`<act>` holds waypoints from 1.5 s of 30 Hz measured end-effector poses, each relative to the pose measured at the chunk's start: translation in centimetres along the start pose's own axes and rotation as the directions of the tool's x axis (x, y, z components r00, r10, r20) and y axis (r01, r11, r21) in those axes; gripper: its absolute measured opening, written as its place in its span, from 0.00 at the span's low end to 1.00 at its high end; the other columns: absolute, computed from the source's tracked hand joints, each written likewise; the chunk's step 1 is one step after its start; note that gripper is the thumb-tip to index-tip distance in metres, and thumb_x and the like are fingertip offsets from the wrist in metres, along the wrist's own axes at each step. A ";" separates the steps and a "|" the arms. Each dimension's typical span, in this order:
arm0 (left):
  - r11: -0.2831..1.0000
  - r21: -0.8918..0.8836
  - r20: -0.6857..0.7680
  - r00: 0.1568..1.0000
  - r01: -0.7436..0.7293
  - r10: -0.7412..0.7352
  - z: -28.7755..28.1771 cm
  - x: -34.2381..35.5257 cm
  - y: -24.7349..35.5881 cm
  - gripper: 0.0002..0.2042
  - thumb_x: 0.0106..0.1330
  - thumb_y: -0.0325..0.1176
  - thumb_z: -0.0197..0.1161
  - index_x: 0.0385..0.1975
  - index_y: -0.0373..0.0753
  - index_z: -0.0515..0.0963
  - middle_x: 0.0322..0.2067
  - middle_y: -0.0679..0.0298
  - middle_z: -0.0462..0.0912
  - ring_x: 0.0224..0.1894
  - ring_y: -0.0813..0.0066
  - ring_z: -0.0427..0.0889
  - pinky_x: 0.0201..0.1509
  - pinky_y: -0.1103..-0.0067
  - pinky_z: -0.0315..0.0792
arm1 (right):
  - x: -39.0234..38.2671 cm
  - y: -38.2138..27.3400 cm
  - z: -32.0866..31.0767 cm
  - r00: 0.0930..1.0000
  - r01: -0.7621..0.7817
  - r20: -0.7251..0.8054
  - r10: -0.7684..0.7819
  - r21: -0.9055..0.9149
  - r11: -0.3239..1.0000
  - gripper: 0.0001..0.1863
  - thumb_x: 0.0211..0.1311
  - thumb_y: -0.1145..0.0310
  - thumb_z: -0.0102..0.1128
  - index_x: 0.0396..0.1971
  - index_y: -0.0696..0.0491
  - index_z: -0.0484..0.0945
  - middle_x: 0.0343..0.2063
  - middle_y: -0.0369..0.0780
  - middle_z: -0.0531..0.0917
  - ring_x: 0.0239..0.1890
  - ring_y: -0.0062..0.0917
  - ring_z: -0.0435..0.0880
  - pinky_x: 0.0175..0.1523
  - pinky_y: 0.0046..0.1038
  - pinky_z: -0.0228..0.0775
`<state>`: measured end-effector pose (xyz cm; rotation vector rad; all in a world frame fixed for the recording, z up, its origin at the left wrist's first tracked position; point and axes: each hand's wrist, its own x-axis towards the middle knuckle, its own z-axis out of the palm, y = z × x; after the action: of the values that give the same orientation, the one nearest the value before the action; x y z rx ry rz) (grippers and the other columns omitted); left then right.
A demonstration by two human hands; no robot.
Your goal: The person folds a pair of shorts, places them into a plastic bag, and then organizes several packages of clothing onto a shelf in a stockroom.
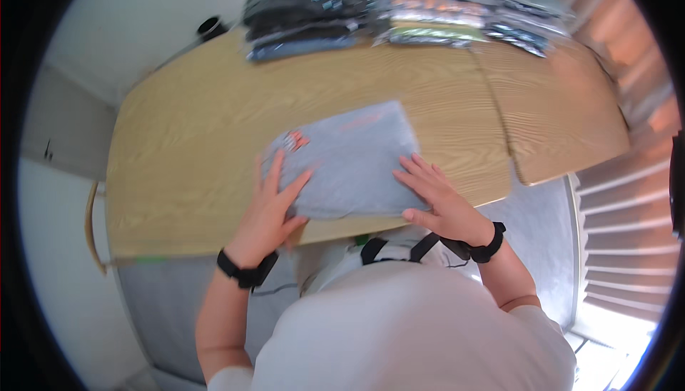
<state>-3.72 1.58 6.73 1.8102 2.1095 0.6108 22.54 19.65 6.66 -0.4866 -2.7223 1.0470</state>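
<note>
A folded grey-blue garment (349, 166) lies flat at the table's near edge, slightly turned. It carries a small red and white print at its far left corner and a faint reddish mark near its far edge. My left hand (272, 205) rests on its left side, fingers spread over the fabric near the print. On the right side, my right hand (444, 202) touches the cloth with fingers stretched out and thumb apart. Neither hand grips it. Each wrist wears a black band.
The garment lies on a wooden table (193, 148) with a seam toward its right side. Along the far edge stand stacks of clothes in clear plastic bags, dark ones (307, 13) at left and lighter ones (442, 16) at right. A black cup-like object (211, 28) is behind the table; a curtain (628, 205) hangs at right.
</note>
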 end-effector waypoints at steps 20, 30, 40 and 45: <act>0.951 0.238 -0.084 0.980 0.196 -0.181 -0.4 1.3 1.6 0.35 0.41 0.25 0.69 0.56 0.42 0.67 0.65 0.46 0.44 0.64 0.36 0.48 0.62 0.59 0.57 | -10.6 42.3 -25.6 0.288 -0.936 -0.693 0.661 -0.056 0.349 0.13 0.52 0.67 0.57 0.37 0.52 0.81 0.40 0.45 0.81 0.45 0.39 0.78 0.47 0.32 0.73; 0.993 0.091 -0.051 0.996 0.071 -0.067 1.2 3.5 0.7 0.34 0.43 0.26 0.67 0.57 0.41 0.66 0.66 0.47 0.42 0.61 0.41 0.55 0.61 0.61 0.57 | -15.0 38.9 -30.0 0.184 -0.944 -0.582 0.792 -0.329 -0.022 0.16 0.53 0.68 0.57 0.43 0.55 0.77 0.43 0.47 0.79 0.48 0.38 0.77 0.48 0.35 0.72; 0.995 0.019 -0.047 0.994 0.097 -0.096 0.8 3.2 0.6 0.34 0.43 0.24 0.65 0.57 0.40 0.66 0.66 0.47 0.42 0.62 0.42 0.52 0.61 0.63 0.56 | -15.1 37.6 -29.3 0.239 -0.941 -0.544 0.804 -0.333 0.054 0.16 0.45 0.63 0.66 0.34 0.57 0.80 0.39 0.45 0.81 0.45 0.41 0.79 0.47 0.40 0.73; 0.998 0.010 -0.050 0.997 0.062 -0.061 0.6 2.5 0.5 0.33 0.47 0.30 0.66 0.58 0.38 0.64 0.66 0.47 0.41 0.61 0.46 0.54 0.62 0.62 0.56 | -14.7 37.1 -28.5 0.205 -0.958 -0.710 0.674 -0.287 -0.012 0.12 0.46 0.70 0.64 0.32 0.58 0.81 0.36 0.50 0.81 0.40 0.41 0.81 0.42 0.36 0.75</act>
<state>-3.43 4.15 6.57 1.7464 2.1964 0.6352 53.01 57.76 1.70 -2.4630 -2.0589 -0.2690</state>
